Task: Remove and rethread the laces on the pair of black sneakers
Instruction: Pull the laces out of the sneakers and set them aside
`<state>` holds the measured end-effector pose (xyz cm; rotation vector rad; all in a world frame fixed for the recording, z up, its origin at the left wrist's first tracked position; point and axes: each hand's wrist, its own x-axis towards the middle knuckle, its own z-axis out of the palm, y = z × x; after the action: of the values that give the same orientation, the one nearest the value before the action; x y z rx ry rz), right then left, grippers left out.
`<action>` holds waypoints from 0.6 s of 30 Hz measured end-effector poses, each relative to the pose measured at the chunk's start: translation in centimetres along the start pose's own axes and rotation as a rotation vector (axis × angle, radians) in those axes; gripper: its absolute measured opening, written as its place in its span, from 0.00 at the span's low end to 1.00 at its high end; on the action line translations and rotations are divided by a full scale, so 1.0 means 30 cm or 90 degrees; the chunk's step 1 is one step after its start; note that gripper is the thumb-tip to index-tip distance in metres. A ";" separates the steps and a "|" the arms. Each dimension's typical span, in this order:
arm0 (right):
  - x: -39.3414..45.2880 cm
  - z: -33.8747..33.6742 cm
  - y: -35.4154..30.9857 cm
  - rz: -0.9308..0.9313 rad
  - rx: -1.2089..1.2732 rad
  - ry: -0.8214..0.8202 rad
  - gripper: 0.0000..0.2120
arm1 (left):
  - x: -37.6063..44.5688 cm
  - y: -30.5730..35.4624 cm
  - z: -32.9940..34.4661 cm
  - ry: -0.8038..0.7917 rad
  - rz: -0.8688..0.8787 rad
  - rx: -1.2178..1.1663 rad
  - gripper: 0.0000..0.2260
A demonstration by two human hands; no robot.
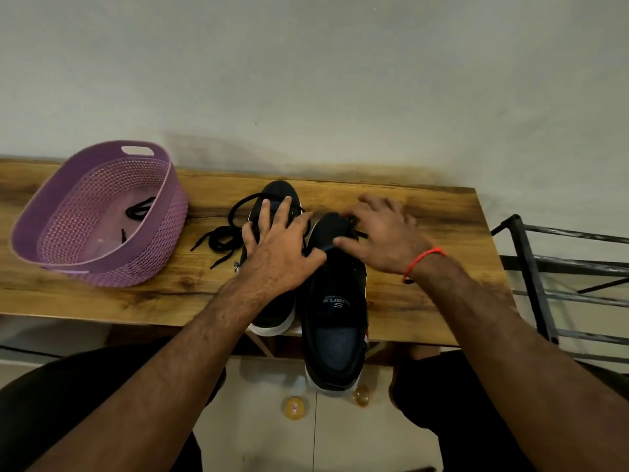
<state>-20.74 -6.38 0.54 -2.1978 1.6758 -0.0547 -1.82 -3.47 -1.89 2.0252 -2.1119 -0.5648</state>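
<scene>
Wooden table (425, 212) against pale wall, purple basket (102, 212) at left with one lace (138, 206) inside. Two black sneakers (335, 301) side by side at the near edge, loose lace (223, 229) trailing from the left one. Left hand (279, 243) spread flat, pressing the left shoe. Right hand (377, 229) blurred at the right shoe's laces; grip impossible to tell. Best to steady the shoe, then draw lace out evenly, one eyelet at a time.

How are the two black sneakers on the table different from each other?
The left sneaker lies fully on the wooden table, while the right sneaker juts heel-first past its near edge. The left hand covers the left sneaker; the right sneaker's insole is exposed. Both are black with white soles.
</scene>
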 end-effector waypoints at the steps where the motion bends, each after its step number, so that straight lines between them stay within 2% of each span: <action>1: -0.004 0.015 -0.019 -0.022 -0.012 -0.021 0.28 | 0.000 0.000 0.000 0.000 0.001 0.002 0.34; 6: -0.010 0.035 -0.022 -0.005 -0.032 -0.070 0.31 | -0.002 0.001 -0.006 -0.002 -0.001 -0.001 0.33; 11: -0.017 0.005 -0.005 0.037 0.009 -0.056 0.20 | -0.001 0.001 -0.019 0.000 -0.007 0.012 0.34; 18: -0.019 0.037 -0.046 0.020 -0.120 -0.013 0.11 | 0.001 0.000 -0.008 -0.002 -0.001 0.012 0.33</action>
<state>-19.34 -5.24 0.06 -2.2971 1.7694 0.1393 -1.75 -3.54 -1.68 2.0372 -2.1267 -0.5509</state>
